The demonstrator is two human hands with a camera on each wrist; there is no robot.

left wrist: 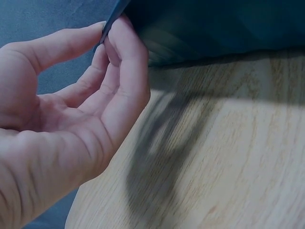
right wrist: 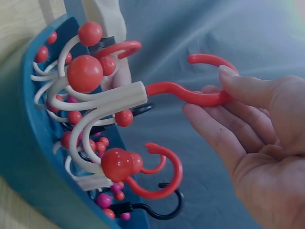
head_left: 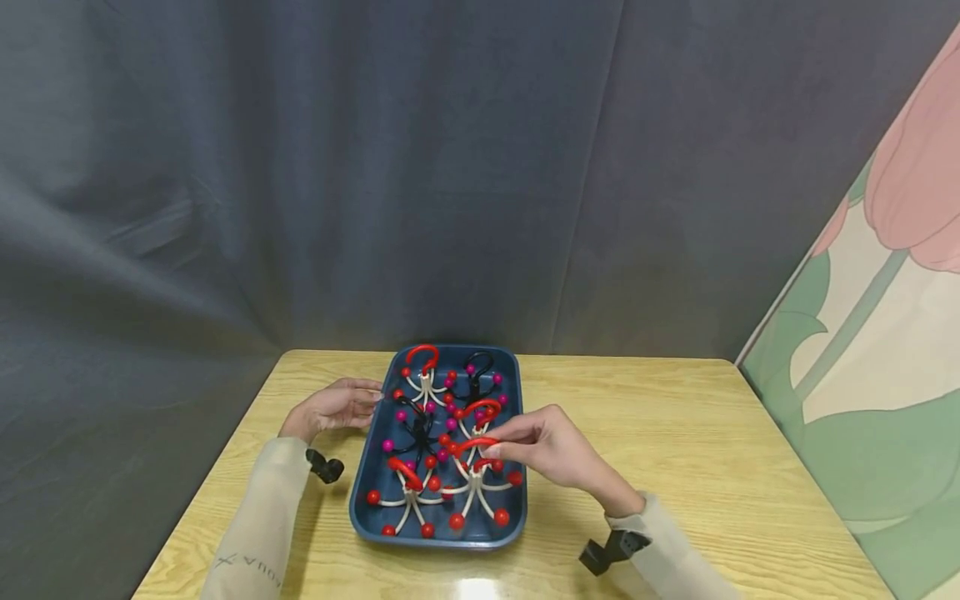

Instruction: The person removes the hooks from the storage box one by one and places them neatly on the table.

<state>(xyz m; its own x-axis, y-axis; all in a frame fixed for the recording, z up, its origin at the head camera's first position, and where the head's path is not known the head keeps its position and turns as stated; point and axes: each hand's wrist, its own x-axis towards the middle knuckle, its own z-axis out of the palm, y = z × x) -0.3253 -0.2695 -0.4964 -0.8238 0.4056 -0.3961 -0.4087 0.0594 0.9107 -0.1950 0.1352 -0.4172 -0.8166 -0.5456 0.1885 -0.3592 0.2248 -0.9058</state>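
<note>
A blue rectangular tray (head_left: 438, 541) on the table holds several claw-shaped scalp massagers, each with a hooked handle and ball-tipped legs. My left hand (head_left: 341, 407) pinches the tray's left rim between thumb and fingers, as the left wrist view shows. With thumb and fingers, my right hand (head_left: 555, 450) grips the red hooked handle of a white-legged scalp massager (right wrist: 121, 97), over the tray's near right part. Its legs end in red balls and spread downward among the others. Beside it at the near left lies another red-and-white massager (head_left: 410, 495); a black massager (head_left: 422, 435) lies behind that.
The tray stands on a light wooden table (head_left: 645, 425), near its back edge. Behind it hangs a dark grey curtain (head_left: 450, 183). At the right is a panel (head_left: 885, 333) with a tulip pattern. Both sleeved wrists carry small black cameras.
</note>
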